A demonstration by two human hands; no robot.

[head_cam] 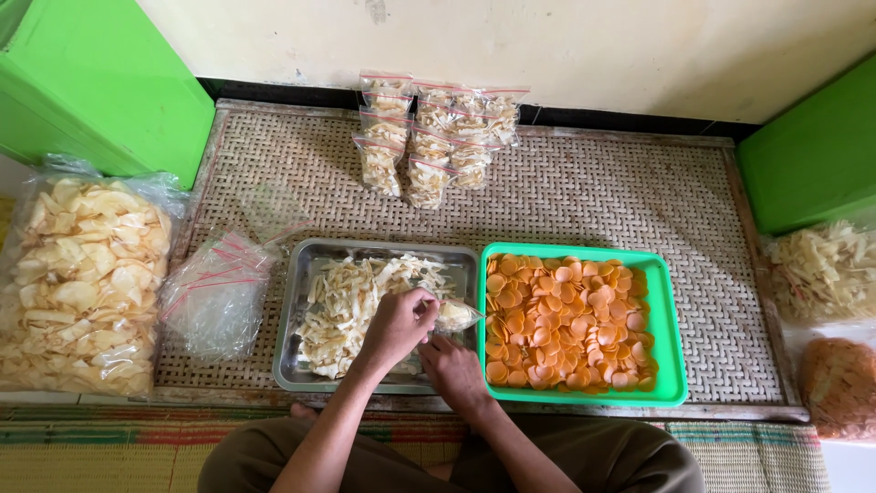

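My left hand point(399, 324) is over the metal tray point(294, 315) of pale chip strips point(345, 306), fingers pinched at the mouth of a small clear bag point(454, 316) partly filled with chips. My right hand point(453, 367) grips the same bag from below, at the tray's near right corner. Both hands hold the bag between the metal tray and a green tray point(671, 333) of round orange chips point(566, 319).
Filled small bags point(433, 141) lie stacked at the far edge of the woven mat point(602, 196). A pile of empty clear bags point(219, 292) lies left of the metal tray. Large bags of pale chips point(82, 283) sit left, more chip bags point(826, 269) right. Green walls flank both sides.
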